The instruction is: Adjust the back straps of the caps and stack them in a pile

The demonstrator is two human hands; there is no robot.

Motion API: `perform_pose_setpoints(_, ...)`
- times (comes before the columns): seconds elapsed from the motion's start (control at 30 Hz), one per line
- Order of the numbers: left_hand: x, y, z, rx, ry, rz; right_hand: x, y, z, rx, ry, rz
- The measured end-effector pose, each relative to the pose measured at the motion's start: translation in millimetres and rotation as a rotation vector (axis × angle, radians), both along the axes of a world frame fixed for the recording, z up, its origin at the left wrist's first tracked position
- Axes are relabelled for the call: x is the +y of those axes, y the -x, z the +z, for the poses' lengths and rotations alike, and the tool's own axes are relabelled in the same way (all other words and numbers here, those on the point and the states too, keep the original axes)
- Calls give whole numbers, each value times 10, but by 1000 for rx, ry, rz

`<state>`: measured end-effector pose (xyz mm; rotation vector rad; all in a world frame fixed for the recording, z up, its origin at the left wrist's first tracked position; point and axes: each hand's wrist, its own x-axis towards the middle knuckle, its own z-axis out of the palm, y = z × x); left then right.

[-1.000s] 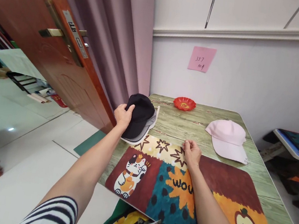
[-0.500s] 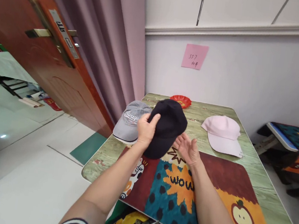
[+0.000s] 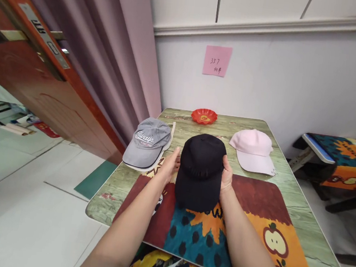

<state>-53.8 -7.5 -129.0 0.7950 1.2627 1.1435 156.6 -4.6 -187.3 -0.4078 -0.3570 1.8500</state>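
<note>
A black baseball cap (image 3: 201, 167) is between my two hands, its brim toward me over the patterned mat. My right hand (image 3: 226, 177) is closed on the cap's right edge, with the thumb up along the side. Beside the left edge, my left hand (image 3: 170, 167) is open, its thumb raised and its fingers partly hidden; I cannot tell whether it touches the fabric. A grey cap (image 3: 148, 142) with white lettering lies to the left, a pale edge showing beneath it. Off to the right rests a pale pink cap (image 3: 254, 150).
The caps are on a wood-grain table (image 3: 103, 200), partly covered by a colourful mat (image 3: 263, 197). A red scalloped dish (image 3: 204, 116) stands near the wall. At left are a wooden door (image 3: 50, 103) and a mauve curtain (image 3: 127, 43). A pink note (image 3: 217, 61) is on the wall.
The black cap has turned from tilted to brim toward me and come lower. My left hand has let go of its side; my right hand has taken hold. The view has shifted right.
</note>
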Motion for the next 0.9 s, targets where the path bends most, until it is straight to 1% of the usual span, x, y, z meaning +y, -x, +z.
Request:
perform_pose_setpoints(0.07, -47, 26, -13, -277, 160, -162, -12, 5, -18, -16, -4, -14)
perform_pose_setpoints(0.1, -84, 21, -17, -393, 188, -224, -14, 7, -30, -24, -2, -34)
perform_pose_setpoints(0.17, -173, -9, -26, -589, 149, -283, -11, 10, -52, -37, 5, -99)
perform_pose_setpoints(0.27, -301, -70, -54, -754, 26, -246, -4, 22, -58, -49, 32, -189)
perform_pose_setpoints(0.33, -369, -111, -87, -794, -11, -209, -12, 40, -42, -49, 57, -203)
perform_pose_setpoints(0.43, -435, -163, -128, -814, -6, -196, -37, 60, -2, -38, 66, -199)
perform_pose_setpoints(0.57, -449, -197, -109, -803, -6, -138, -62, 39, 32, -42, 57, -153)
perform_pose_setpoints(0.7, -386, -183, -35, -718, 91, -106, -60, -2, 17, -57, 1, -103)
perform_pose_setpoints(0.8, -310, -136, 1, -697, 195, -96, -30, -31, -24, -66, -31, -87)
perform_pose_setpoints(0.9, -236, -76, -6, -704, 312, -24, 15, -47, -76, -67, -17, -93)
